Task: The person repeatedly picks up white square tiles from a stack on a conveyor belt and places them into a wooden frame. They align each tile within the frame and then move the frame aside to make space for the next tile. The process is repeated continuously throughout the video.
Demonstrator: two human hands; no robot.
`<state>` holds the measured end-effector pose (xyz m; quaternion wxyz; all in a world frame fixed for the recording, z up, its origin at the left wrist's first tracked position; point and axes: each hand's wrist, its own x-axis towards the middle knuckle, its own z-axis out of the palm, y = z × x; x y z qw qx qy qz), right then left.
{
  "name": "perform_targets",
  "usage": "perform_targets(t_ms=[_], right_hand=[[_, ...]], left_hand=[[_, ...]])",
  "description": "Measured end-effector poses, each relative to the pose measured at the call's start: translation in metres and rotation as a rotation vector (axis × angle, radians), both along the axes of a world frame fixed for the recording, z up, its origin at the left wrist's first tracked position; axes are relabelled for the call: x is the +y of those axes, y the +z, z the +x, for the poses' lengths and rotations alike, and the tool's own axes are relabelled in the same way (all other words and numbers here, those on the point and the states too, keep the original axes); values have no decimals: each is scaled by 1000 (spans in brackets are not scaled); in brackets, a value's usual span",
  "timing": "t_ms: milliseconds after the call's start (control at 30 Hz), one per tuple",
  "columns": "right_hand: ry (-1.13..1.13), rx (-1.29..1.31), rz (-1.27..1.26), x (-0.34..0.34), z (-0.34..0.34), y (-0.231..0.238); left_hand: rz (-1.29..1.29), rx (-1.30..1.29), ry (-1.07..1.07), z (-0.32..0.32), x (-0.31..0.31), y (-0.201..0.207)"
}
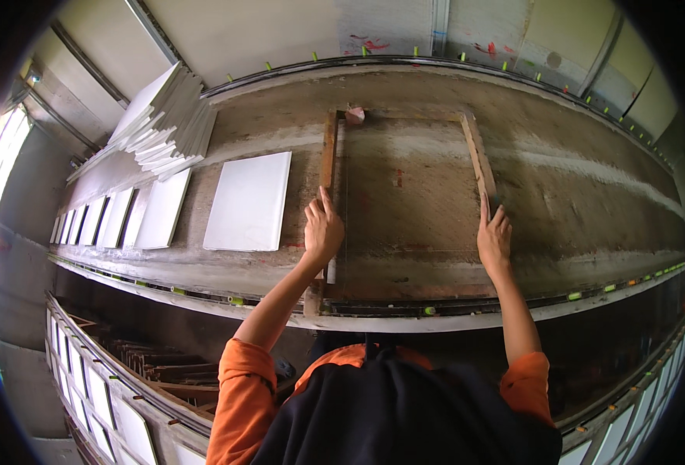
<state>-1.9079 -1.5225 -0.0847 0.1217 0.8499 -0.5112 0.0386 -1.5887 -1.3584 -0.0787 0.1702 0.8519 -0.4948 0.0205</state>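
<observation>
A large rectangular wooden frame (329, 155), like a printing screen, lies over the brown-stained long table. My left hand (324, 231) grips its left bar, with the index finger stretched along the wood. On the opposite side, my right hand (496, 236) is closed around the right bar, its index finger also pointing along it. The table surface shows through the frame's middle; I cannot make out how fine any mesh is. A small pinkish scrap (355, 115) sits at the far left corner. Left of the frame, a white rectangular panel (248, 203) lies flat.
More white panels (164, 211) run in a row toward the left end. A stack of white sheets (173, 124) stands behind them. Yellow-green stops line the table's rails (528, 311). Another table with white panels (135, 434) stands at lower left, beside wooden pieces (176, 363).
</observation>
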Motion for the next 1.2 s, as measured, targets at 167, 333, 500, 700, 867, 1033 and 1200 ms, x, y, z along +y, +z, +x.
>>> perform_targets(t_ms=[167,333,500,700,867,1033,1200], right_hand=[[-116,-70,216,-2,9,26],[148,-421,141,24,96,89],[618,-687,202,66,260,145],[940,-798,408,141,491,209],[927,-1025,606,143,658,216],[640,-1241,534,110,759,200],[525,-1324,534,134,786,203]], left_hand=[[-237,376,-152,40,17,-8],[-312,464,-162,130,82,40],[-424,623,-36,252,162,110],[-701,541,49,389,231,140],[-866,443,134,508,226,143],[-1069,440,215,612,175,151],[-1091,683,201,646,151,155]])
